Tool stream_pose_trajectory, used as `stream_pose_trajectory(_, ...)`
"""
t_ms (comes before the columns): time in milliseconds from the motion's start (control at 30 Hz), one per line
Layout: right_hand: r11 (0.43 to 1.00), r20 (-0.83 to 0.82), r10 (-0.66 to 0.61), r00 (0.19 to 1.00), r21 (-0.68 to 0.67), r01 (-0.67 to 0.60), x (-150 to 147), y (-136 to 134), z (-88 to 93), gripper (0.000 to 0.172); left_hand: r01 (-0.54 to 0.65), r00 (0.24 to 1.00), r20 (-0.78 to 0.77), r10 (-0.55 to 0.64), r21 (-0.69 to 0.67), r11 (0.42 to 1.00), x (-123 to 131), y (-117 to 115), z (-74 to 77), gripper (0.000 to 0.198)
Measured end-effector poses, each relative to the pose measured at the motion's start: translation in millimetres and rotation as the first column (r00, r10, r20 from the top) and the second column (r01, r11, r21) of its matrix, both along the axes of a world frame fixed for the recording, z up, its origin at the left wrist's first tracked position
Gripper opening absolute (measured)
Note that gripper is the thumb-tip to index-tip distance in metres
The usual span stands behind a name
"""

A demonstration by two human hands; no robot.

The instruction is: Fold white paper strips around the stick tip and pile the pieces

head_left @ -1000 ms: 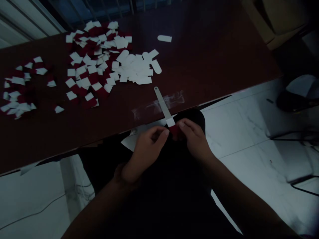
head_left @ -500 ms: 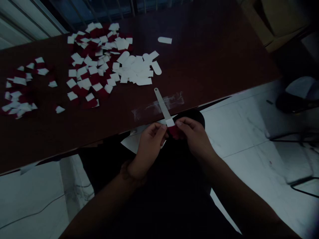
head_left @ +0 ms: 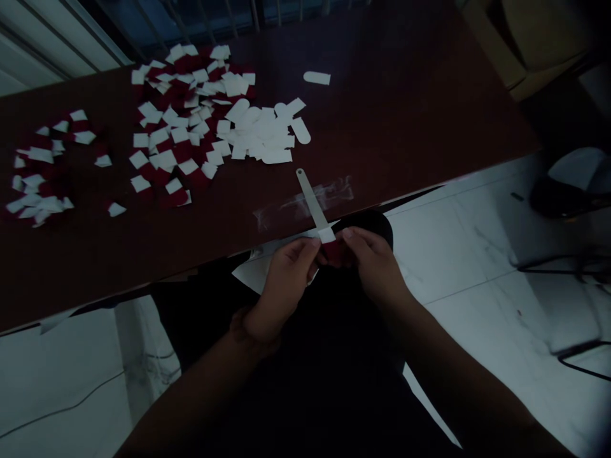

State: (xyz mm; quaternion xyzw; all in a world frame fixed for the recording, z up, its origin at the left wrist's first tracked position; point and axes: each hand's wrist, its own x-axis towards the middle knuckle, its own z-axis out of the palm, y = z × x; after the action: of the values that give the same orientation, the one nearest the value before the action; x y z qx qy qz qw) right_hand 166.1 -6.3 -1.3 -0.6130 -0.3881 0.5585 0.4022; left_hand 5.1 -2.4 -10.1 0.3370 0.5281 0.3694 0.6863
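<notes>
Over my lap, at the table's front edge, a small dark red cloth piece (head_left: 335, 252) with a white end (head_left: 327, 235) is between my hands. My left hand (head_left: 289, 270) pinches its left side, thumb near the white part. On the right side, the fingers of my right hand (head_left: 375, 261) are closed on the red cloth. A flat pale strip (head_left: 311, 200) like a ruler, with a hole at its far end, runs from the table to the white end. Whether the strip goes inside the piece, I cannot tell.
Clear tape (head_left: 341, 189) lies on the dark table (head_left: 405, 127) under the strip. White round-ended cards (head_left: 262, 137) are piled beyond it, with one card (head_left: 317, 78) apart. Red-and-white pieces form a large heap (head_left: 181, 137) and a smaller one (head_left: 41, 203) at left. A cardboard box (head_left: 539, 44) stands at right.
My right thumb has shifted slightly to the right along the red cloth. My left hand, the strip and the heaps look the same.
</notes>
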Motion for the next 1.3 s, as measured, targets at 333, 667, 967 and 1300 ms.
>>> stream_pose_trajectory(333,0.999,0.037,0.036,0.999,0.017,-0.037,-3,2,1.5,0.027,0.04,0.998,-0.044,-0.038,0.032,0.999,1,0,1.1,0.017)
stream_pose_trajectory(667,0.991,-0.062,0.133,0.989,-0.015,-0.134,-4,-5,0.0,0.037,-0.008,0.998,-0.061,0.015,0.108,0.994,3,4,6.5,0.01)
stream_pose_trajectory(967,0.985,-0.194,0.155,0.969,-0.048,-0.168,-11,-13,-2.1,0.051,0.074,0.997,-0.02,-0.072,0.123,0.99,0,0,7.1,0.017)
stream_pose_trajectory(1300,0.953,0.222,0.235,0.946,0.136,-0.269,-7,-15,1.6,0.037,0.284,0.84,-0.541,0.051,0.517,0.807,-10,-8,3.1,0.024)
